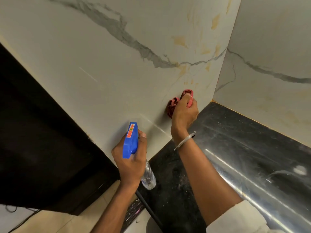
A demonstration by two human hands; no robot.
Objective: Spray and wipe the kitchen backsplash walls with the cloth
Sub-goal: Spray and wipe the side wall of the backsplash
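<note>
Marble-look backsplash walls fill most of the view: a broad back wall and a side wall meet in a corner, both off-white with grey veins, and the back wall carries yellowish blotches near that corner. Below them runs a glossy black speckled bench, its surface streaked with reflected light. Off the bench's left end stands a tall black panel, with pale floor tiles and a thin dark cable beneath it.

The cloth is reddish-pink and bunched into folds. It sits against the back wall just above the bench's rear edge, near its far corner. The right hand has its fingers curled round the cloth and holds it to the tile; a thin metal bangle circles the wrist and a pale sleeve covers the upper forearm.

The left hand grips the spray bottle by the neck over the bench's left end. The bottle has a blue trigger head with an orange label, its nozzle turned toward the back wall, and a clear body hanging below the fist.
</note>
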